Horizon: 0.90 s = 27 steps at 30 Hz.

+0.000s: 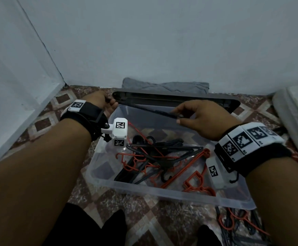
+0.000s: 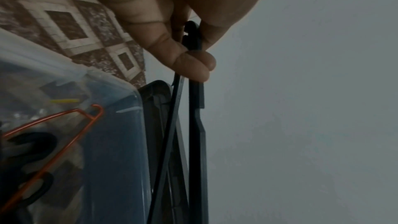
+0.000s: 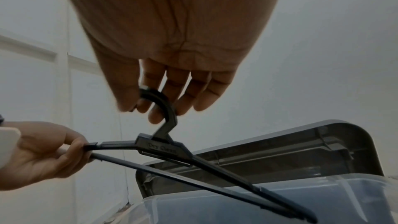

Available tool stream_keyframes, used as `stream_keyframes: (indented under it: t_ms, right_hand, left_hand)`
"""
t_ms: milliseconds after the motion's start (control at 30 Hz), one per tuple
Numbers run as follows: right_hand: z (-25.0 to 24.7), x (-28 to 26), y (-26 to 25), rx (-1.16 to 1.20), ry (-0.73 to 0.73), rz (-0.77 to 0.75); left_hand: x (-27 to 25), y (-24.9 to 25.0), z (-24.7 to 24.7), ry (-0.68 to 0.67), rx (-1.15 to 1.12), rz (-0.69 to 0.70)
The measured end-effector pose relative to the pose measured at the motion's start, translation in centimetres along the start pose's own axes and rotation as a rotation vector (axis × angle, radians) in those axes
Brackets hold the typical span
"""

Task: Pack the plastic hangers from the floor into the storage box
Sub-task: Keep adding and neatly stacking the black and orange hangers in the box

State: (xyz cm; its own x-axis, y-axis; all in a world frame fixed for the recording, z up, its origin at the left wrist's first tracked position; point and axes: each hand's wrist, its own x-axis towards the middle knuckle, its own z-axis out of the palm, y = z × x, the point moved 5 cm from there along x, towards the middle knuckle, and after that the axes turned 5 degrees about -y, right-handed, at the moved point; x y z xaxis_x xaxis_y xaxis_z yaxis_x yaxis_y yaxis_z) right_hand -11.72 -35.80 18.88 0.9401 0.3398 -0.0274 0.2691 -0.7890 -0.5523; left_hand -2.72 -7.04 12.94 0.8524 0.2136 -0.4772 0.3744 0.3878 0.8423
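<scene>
A black plastic hanger (image 1: 144,109) hangs level over the far side of the clear storage box (image 1: 162,192). My left hand (image 1: 111,103) pinches one arm tip of it, seen close up in the left wrist view where the left hand (image 2: 193,55) nips the hanger (image 2: 197,125). My right hand (image 1: 180,118) holds the hanger's hook; in the right wrist view the right hand (image 3: 148,106) has thumb and fingers curled round the hook of the hanger (image 3: 163,144). Several black and orange hangers (image 1: 158,160) lie tangled in the box.
The box's dark grey lid (image 1: 180,102) leans behind it, with a folded grey cloth (image 1: 166,86) against the wall. More orange and black hangers (image 1: 242,226) lie on the patterned floor at lower right. A white object (image 1: 295,112) stands at right, a white panel at left.
</scene>
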Motion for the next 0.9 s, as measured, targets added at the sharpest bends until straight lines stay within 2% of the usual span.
stream_keyframes:
  t_ms: [133,233,300,400,467,500,533,667,900]
  right_hand:
    - [-0.9,0.3,0.5,-0.088,0.163,0.024]
    - [-1.3,0.6,1.6,-0.082,0.235,0.090]
    - [-1.2,0.9,2.4,-0.089,0.223,0.126]
    - [-1.3,1.1,3.3,-0.098,0.204,0.171]
    - [-1.3,1.2,3.8,-0.103,0.212,0.186]
    - [-1.4,1.2,4.0,-0.102,0.212,0.191]
    - [-1.4,1.2,4.2,-0.095,0.209,0.194]
    - [-1.5,1.6,4.9,-0.034,0.209,0.200]
    - [-1.8,2.2,5.7,-0.002,0.252,0.240]
  left_hand:
    - [1.2,-2.5,-0.2,-0.038,0.021,-0.076]
    - [2.3,-4.8,-0.8,0.000,0.289,-0.157]
    - [3.5,-6.6,-1.2,-0.002,0.624,-0.160]
    - [5.7,-9.5,-0.6,-0.220,1.560,-0.101]
    - [7.5,-11.4,0.0,-0.307,1.899,-0.036]
    - [8.5,-12.5,0.3,-0.354,1.995,-0.004]
    - [9.1,-13.2,0.8,-0.385,2.064,0.013]
    - [11.6,-16.4,1.2,-0.368,2.135,0.046]
    - [12.6,-21.0,1.4,-0.496,2.311,0.145]
